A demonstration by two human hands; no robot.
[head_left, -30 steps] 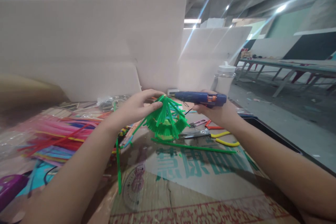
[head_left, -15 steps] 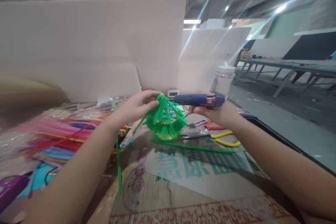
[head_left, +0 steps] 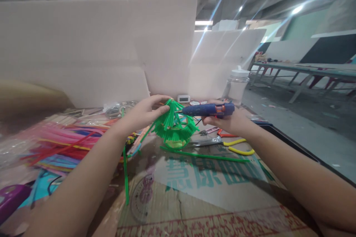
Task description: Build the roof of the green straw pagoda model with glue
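Observation:
A green cone-shaped piece made of pipe cleaners (head_left: 176,126) stands in the middle, with a yellowish round base under its fringe. My left hand (head_left: 150,110) pinches it near the top from the left side. My right hand (head_left: 229,118) is wrapped round a dark blue glue gun (head_left: 208,110), whose nozzle points left and meets or nearly meets the upper right side of the green piece. A long green pipe cleaner (head_left: 205,154) lies just in front of the piece.
Scissors with yellow handles (head_left: 237,146) and small snips (head_left: 209,131) lie right of the piece. Coloured pipe cleaners (head_left: 66,144) are heaped at the left, near a purple tool (head_left: 13,200). A lidded bottle (head_left: 236,85) and a small white device (head_left: 183,99) stand behind.
My right hand has brought the glue gun slightly left and down, so its nozzle sits lower on the green piece. My left hand has stayed almost still.

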